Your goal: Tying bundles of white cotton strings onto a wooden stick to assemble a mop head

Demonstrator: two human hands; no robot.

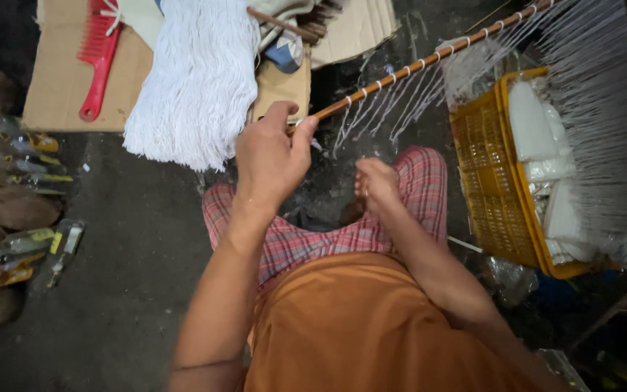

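Fingers of the left hand (270, 156) are curled shut around the near end of a thin wooden rod (429, 59), thumb on top. The rod slants up and away to the right, and white strings (400, 101) are looped along it, hanging down in a row. The right hand (377, 185) sits lower, just above the knee of the plaid trousers (422, 181), its fingers folded in toward the palm; whether they pinch a string cannot be told.

A thick bundle of white yarn (197, 80) lies on flattened cardboard (59, 80) just left of the left hand, with a red comb (97, 54) beside it. To the right, near the hanging strings, stands a yellow plastic crate (491, 181) holding white bundles. Small packets (30, 247) lie on the dark floor (132, 276) at the far left.
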